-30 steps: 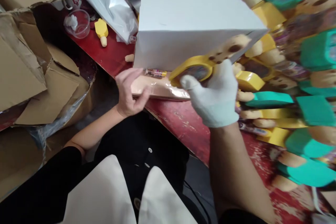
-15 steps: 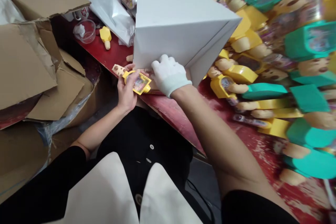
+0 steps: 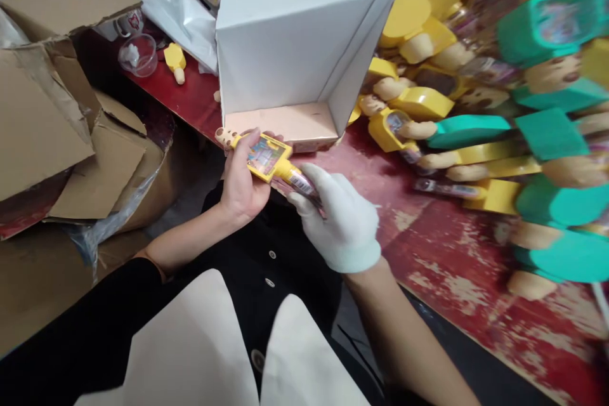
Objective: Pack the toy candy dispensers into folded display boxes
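Observation:
My bare left hand (image 3: 245, 187) grips a yellow plastic toy (image 3: 267, 157) with a picture window and a tan, brown-spotted end. My right hand (image 3: 340, 216), in a white glove, is closed on a labelled tube (image 3: 302, 181). The tube lines up with the toy's yellow neck and meets it; whether the two are locked together I cannot tell. Both hands are in front of an open white box (image 3: 285, 38), which lies on its side with its pale inner floor showing. The glove hides the tube's far end.
Many yellow and green toys (image 3: 552, 190) are heaped on the worn red table (image 3: 428, 247) at right. At upper left are one yellow toy (image 3: 175, 60), a clear plastic cup (image 3: 137, 56) and plastic bags (image 3: 178, 9). Torn cardboard boxes (image 3: 42, 108) stand at left.
My right hand has come out of the white box toward me and now holds the tube at the toy's neck. The left hand has shifted slightly right with the toy.

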Demonstrator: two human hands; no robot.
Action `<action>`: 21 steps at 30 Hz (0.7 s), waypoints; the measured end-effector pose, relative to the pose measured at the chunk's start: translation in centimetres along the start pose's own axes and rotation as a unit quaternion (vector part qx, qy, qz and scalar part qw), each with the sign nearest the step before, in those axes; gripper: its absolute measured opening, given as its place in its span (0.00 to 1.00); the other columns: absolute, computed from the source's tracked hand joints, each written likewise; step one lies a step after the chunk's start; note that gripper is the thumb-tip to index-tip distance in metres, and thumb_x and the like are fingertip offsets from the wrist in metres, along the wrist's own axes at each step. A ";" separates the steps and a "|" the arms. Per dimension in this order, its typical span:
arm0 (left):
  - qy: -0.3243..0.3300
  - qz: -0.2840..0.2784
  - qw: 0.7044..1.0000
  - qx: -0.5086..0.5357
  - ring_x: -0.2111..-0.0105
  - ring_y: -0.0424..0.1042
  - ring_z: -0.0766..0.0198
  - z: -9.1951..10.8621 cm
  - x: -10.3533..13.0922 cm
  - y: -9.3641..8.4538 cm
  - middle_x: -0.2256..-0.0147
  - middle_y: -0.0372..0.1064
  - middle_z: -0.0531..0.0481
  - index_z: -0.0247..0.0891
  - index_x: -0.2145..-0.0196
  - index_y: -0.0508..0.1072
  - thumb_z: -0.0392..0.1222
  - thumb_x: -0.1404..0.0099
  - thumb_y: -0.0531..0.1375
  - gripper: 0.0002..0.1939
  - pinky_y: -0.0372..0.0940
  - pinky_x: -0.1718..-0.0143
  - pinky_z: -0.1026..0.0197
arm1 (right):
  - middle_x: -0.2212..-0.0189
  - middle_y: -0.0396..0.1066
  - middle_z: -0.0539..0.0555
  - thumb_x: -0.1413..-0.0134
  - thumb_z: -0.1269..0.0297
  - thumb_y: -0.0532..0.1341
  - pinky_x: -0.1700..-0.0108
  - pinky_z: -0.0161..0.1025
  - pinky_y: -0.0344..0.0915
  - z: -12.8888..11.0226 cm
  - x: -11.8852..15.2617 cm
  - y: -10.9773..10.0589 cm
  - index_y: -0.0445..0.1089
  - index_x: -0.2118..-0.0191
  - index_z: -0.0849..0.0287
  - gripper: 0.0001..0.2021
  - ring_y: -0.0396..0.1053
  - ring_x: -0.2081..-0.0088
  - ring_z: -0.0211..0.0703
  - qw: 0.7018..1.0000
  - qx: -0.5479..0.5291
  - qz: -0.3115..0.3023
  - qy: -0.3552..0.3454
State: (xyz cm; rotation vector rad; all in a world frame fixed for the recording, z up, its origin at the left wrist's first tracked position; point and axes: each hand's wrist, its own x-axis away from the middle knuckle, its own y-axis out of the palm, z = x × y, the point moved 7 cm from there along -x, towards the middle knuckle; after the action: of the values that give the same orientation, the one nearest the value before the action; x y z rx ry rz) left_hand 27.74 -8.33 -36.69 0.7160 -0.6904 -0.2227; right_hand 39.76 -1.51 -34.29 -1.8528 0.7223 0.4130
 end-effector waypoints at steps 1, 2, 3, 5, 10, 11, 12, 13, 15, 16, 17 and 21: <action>0.004 -0.010 1.000 -0.015 0.55 0.78 0.63 -0.2 0.6 0.1 0.68 0.71 0.54 0.36 0.66 0.67 0.36 0.30 0.57 0.05 0.68 0.39 0.52 | 0.68 0.74 0.55 0.32 0.54 0.59 0.70 0.36 0.60 -0.1 0.3 -0.5 0.70 0.45 0.61 0.19 0.71 0.70 0.41 0.999 0.042 -0.002 -0.014; 0.013 -0.020 0.999 -0.030 0.57 0.78 0.64 -0.4 1.4 0.2 0.69 0.71 0.54 0.37 0.66 0.67 0.36 0.30 0.57 0.05 0.68 0.40 0.52 | 0.71 0.73 0.54 0.33 0.52 0.60 0.72 0.37 0.57 -0.2 0.6 -1.2 0.72 0.47 0.61 0.19 0.68 0.73 0.40 0.997 0.072 -0.002 -0.029; 0.026 -0.028 0.998 -0.047 0.58 0.78 0.64 -0.4 2.1 0.3 0.69 0.70 0.54 0.37 0.66 0.67 0.36 0.30 0.58 0.05 0.69 0.41 0.52 | 0.74 0.71 0.53 0.34 0.50 0.61 0.73 0.37 0.54 -0.4 0.7 -1.9 0.73 0.49 0.61 0.19 0.65 0.76 0.39 0.995 0.087 -0.007 -0.043; 0.062 -0.037 0.994 -0.083 0.61 0.77 0.64 -0.2 3.7 0.3 0.68 0.71 0.54 0.38 0.66 0.67 0.37 0.32 0.59 0.04 0.71 0.44 0.54 | 0.79 0.67 0.51 0.35 0.48 0.61 0.73 0.39 0.50 -0.7 0.8 -3.2 0.75 0.52 0.59 0.19 0.60 0.78 0.38 0.995 0.080 -0.032 -0.048; 0.148 -0.085 0.975 -0.145 0.64 0.75 0.65 0.5 6.9 1.0 0.64 0.69 0.53 0.42 0.62 0.65 0.47 0.32 0.60 0.09 0.75 0.53 0.56 | 0.82 0.64 0.53 0.38 0.45 0.61 0.74 0.41 0.48 -1.5 0.3 -5.0 0.76 0.64 0.55 0.18 0.60 0.79 0.40 0.986 -0.072 -0.134 0.062; 0.160 -0.095 0.972 -0.143 0.65 0.74 0.65 0.5 7.2 1.2 0.64 0.68 0.53 0.43 0.62 0.64 0.48 0.32 0.60 0.09 0.75 0.54 0.56 | 0.81 0.65 0.53 0.37 0.45 0.61 0.75 0.41 0.48 -1.7 0.3 -5.1 0.75 0.66 0.55 0.18 0.61 0.80 0.40 0.981 -0.098 -0.140 0.092; 0.172 -0.100 0.970 -0.138 0.66 0.73 0.65 0.6 7.5 1.3 0.65 0.67 0.53 0.43 0.62 0.64 0.50 0.33 0.61 0.11 0.76 0.55 0.56 | 0.81 0.66 0.53 0.37 0.46 0.60 0.75 0.41 0.49 -1.9 0.4 -5.1 0.75 0.68 0.54 0.18 0.61 0.80 0.40 0.975 -0.123 -0.141 0.123; 0.182 -0.099 0.969 -0.132 0.67 0.72 0.65 0.7 7.6 1.4 0.65 0.66 0.53 0.43 0.62 0.63 0.51 0.33 0.61 0.12 0.76 0.57 0.56 | 0.81 0.66 0.53 0.37 0.46 0.60 0.75 0.40 0.50 -2.0 0.5 -5.0 0.74 0.70 0.54 0.18 0.61 0.80 0.40 0.967 -0.152 -0.137 0.154; 0.206 -0.091 0.966 -0.127 0.68 0.70 0.64 0.9 7.8 1.4 0.66 0.66 0.51 0.44 0.62 0.63 0.54 0.36 0.64 0.16 0.76 0.60 0.56 | 0.81 0.66 0.51 0.37 0.46 0.59 0.76 0.38 0.53 -2.0 1.0 -4.5 0.75 0.70 0.54 0.19 0.60 0.81 0.38 0.941 -0.224 -0.121 0.222; 0.218 -0.088 0.963 -0.132 0.68 0.70 0.63 1.0 7.9 1.4 0.66 0.66 0.51 0.44 0.62 0.63 0.56 0.37 0.65 0.18 0.76 0.61 0.56 | 0.81 0.66 0.51 0.38 0.45 0.60 0.76 0.37 0.54 -1.9 1.4 -4.1 0.76 0.69 0.54 0.19 0.59 0.81 0.37 0.922 -0.265 -0.117 0.257; 0.228 -0.089 0.960 -0.139 0.67 0.70 0.62 1.1 8.0 1.5 0.66 0.66 0.50 0.44 0.62 0.63 0.57 0.38 0.66 0.19 0.76 0.61 0.55 | 0.81 0.65 0.50 0.39 0.44 0.60 0.77 0.36 0.54 -1.7 1.7 -3.7 0.77 0.68 0.55 0.19 0.58 0.81 0.36 0.899 -0.305 -0.118 0.290; 0.253 -0.104 0.946 -0.175 0.65 0.71 0.61 1.2 8.1 1.4 0.64 0.66 0.51 0.45 0.61 0.62 0.58 0.36 0.64 0.19 0.75 0.59 0.55 | 0.83 0.57 0.48 0.45 0.40 0.64 0.80 0.33 0.46 -1.4 2.7 -2.1 0.75 0.69 0.60 0.24 0.50 0.82 0.31 0.793 -0.448 -0.149 0.385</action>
State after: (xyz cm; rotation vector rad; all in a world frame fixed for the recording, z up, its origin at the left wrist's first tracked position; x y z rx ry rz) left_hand 33.05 -11.30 -31.06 0.4716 -0.0752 -0.3297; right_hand 43.07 -3.05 -33.84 -3.0615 0.7932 -0.3321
